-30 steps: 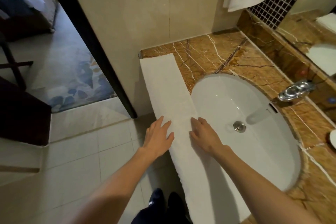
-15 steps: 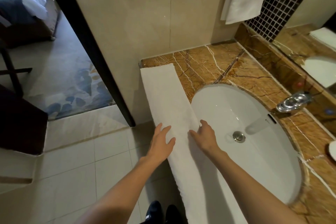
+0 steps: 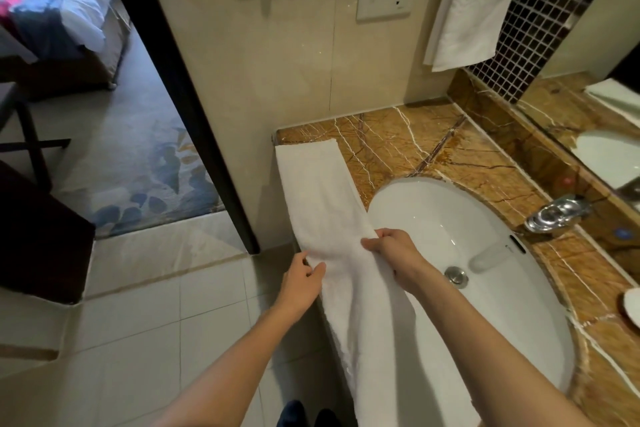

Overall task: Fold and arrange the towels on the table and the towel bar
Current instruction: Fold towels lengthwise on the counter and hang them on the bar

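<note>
Towel (image 3: 322, 204), folded into a long white strip along the near-left edge of the marble counter (image 3: 408, 146) beside the sink (image 3: 433, 218), is now pinched at mid-length by the left hand (image 3: 300, 282) and right hand (image 3: 394, 255), no longer pressed flat, so a crosswise fold looks imminent

Cut off and covered

My long towel (image 3: 332, 229) runs out past the bottom edge; the hanging towel (image 3: 474, 7) loses its top, its bar out of view.

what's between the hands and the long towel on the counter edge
Nothing visible. The left hand and right hand each already pinch an edge of the long towel, one on either side.
</note>
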